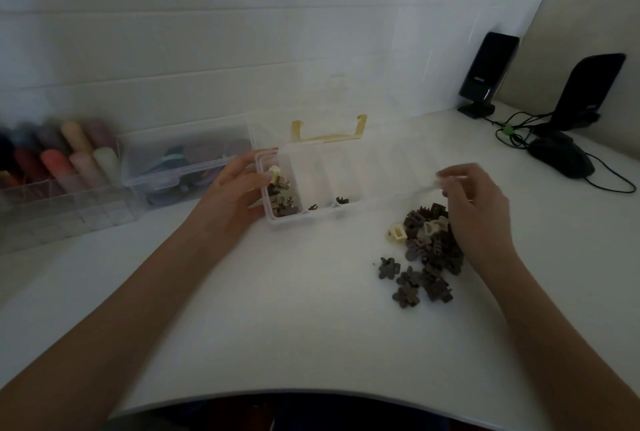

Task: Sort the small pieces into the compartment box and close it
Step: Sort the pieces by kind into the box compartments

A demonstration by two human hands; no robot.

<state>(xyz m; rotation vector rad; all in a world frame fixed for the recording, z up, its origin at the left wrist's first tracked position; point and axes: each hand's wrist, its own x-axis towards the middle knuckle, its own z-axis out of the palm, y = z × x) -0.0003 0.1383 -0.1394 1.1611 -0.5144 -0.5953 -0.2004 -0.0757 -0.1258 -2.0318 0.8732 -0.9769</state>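
Observation:
A clear compartment box [349,212] lies open on the white table, its lid with a yellow latch [329,134] standing up behind. The left compartment holds several brown and cream pieces [280,200]; the two beside it hold one dark piece each. My left hand [235,191] grips the box's left end, fingertips next to a cream piece [274,173]. My right hand [481,212] hovers over the loose pile of brown pieces [431,247], its blurred fingertips drawn together by the box's near right rim. Whether they hold anything is unclear.
At the left stand a clear storage box [187,163] and an organiser with coloured rolls [69,156]. Two black speakers [488,73], a mouse [561,153] and cables occupy the back right corner. The table's curved front edge [311,392] is near me.

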